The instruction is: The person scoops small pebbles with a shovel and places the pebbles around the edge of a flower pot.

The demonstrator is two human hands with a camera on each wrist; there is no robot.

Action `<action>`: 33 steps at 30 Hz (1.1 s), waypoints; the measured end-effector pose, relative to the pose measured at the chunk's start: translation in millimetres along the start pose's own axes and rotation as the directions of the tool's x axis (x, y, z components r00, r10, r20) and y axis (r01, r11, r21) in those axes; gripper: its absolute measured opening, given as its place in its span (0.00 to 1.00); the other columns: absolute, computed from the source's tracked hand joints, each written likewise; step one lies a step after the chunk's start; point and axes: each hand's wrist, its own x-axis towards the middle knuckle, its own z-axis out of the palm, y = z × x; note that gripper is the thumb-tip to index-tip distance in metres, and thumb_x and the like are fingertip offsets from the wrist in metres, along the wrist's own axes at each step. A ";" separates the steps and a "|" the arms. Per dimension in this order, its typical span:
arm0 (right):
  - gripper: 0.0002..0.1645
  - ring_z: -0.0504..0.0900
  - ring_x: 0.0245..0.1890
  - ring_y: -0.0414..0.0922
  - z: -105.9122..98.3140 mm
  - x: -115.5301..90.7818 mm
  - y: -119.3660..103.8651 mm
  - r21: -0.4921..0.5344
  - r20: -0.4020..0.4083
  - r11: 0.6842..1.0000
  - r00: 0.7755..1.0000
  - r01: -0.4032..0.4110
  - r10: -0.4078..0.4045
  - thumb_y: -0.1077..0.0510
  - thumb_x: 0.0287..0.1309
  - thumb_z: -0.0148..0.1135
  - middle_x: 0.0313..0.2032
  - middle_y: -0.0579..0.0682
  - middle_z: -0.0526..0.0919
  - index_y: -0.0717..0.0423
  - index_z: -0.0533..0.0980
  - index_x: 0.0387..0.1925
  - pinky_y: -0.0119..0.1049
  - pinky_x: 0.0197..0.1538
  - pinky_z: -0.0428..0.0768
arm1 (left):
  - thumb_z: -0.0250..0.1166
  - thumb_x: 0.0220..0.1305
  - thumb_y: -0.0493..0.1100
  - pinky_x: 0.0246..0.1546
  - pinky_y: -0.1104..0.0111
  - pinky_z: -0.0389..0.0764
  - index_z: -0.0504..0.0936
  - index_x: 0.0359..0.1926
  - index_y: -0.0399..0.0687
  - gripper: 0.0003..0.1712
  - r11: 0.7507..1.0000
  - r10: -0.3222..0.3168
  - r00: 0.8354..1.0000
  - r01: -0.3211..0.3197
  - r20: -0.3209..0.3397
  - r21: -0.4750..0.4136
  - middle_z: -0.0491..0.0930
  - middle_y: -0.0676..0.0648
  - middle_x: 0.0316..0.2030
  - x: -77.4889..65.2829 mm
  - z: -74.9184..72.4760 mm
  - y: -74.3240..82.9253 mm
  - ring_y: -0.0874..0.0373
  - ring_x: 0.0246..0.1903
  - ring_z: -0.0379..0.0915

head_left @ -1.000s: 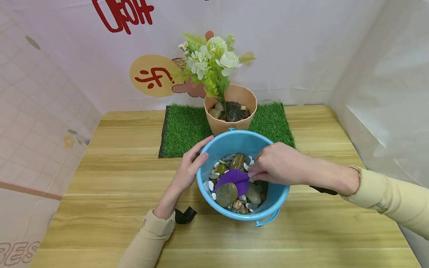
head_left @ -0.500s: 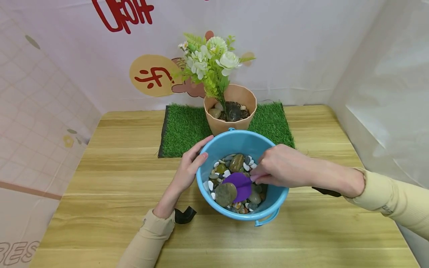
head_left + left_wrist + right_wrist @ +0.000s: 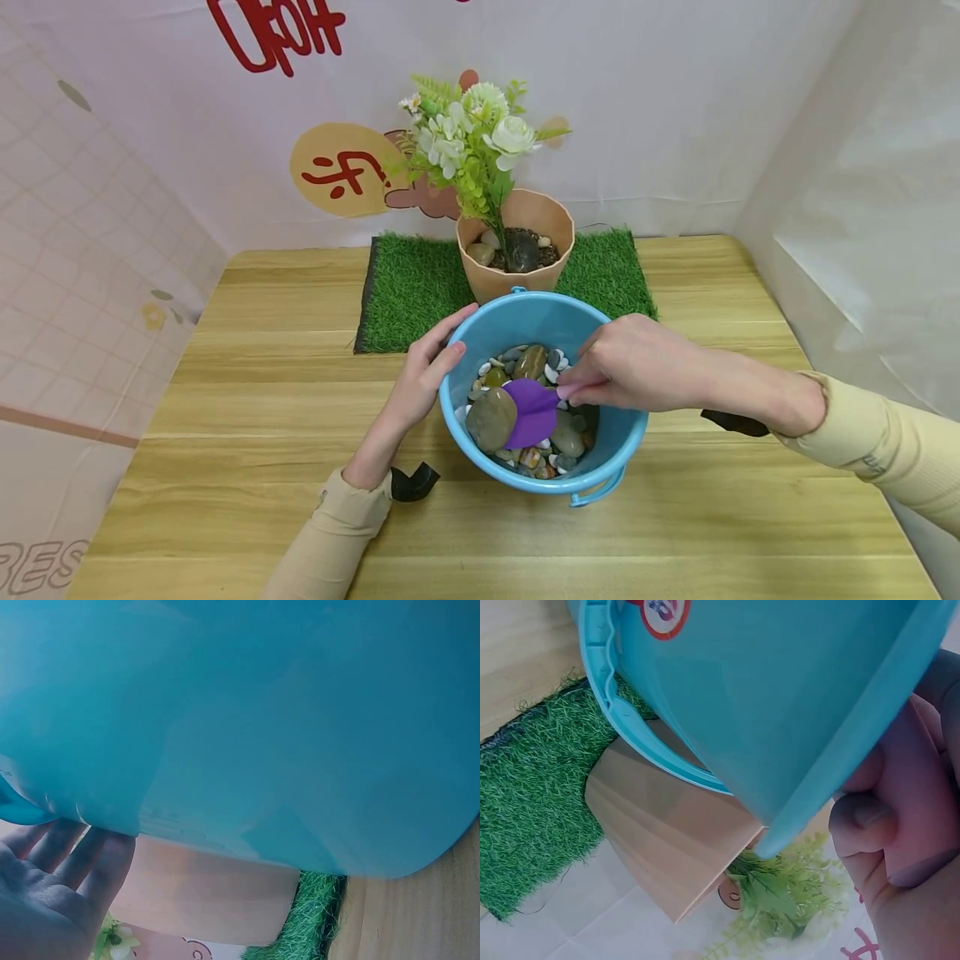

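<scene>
A blue bucket [image 3: 525,308] stands on the table with stones and pebbles inside. My left hand [image 3: 423,375] holds its left rim, thumb at the rim and fingers [image 3: 105,862] against the outer wall in the left wrist view. Over the bucket, my right hand [image 3: 626,367] grips the pink handle [image 3: 922,787] of a toy shovel, whose purple blade [image 3: 536,417] is down among the stones. A large grey-brown stone [image 3: 491,419] sits against the blade's left edge. Other big stones and white pebbles lie around it.
Close behind the bucket, a peach flowerpot [image 3: 491,283] holds white flowers [image 3: 512,137] and stones on a green turf mat [image 3: 412,292]. The bucket's handle [image 3: 600,492] hangs at its front right. White cloth [image 3: 660,125] walls the wooden table [image 3: 300,417] behind and beside.
The shovel blade first shifted right, then swung back left and up. The large stone has moved slightly left and upward beside it. My left hand stays put on the rim.
</scene>
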 end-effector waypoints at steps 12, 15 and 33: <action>0.10 0.89 0.31 0.29 -5.2 -5.1 1.2 0.097 -0.025 0.989 0.993 -0.114 0.117 0.50 0.60 0.76 0.35 0.36 0.94 0.40 0.92 0.44 0.25 0.31 0.84 | 0.50 0.78 0.40 0.61 0.45 0.87 0.65 0.79 0.40 0.32 1.000 -0.006 1.000 0.006 -0.005 0.004 0.74 0.31 0.70 -0.7 -0.2 1.1 0.32 0.67 0.76; 0.11 0.88 0.31 0.27 -8.2 -7.1 1.8 0.130 -0.024 0.982 0.990 -0.138 0.143 0.50 0.62 0.76 0.36 0.37 0.94 0.41 0.92 0.45 0.22 0.30 0.81 | 0.49 0.78 0.40 0.62 0.43 0.86 0.65 0.79 0.40 0.32 1.000 -0.005 1.000 0.005 -0.001 -0.003 0.74 0.30 0.71 -0.5 -0.1 1.4 0.32 0.67 0.76; 0.13 0.85 0.27 0.23 -39.3 -31.1 26.2 0.203 -0.106 0.934 0.941 -0.295 0.321 0.53 0.58 0.78 0.36 0.32 0.94 0.36 0.91 0.45 0.22 0.26 0.77 | 0.49 0.78 0.41 0.57 0.48 0.89 0.65 0.79 0.41 0.31 1.000 -0.008 1.000 0.008 -0.006 0.024 0.74 0.31 0.71 -0.5 -0.1 0.9 0.33 0.67 0.77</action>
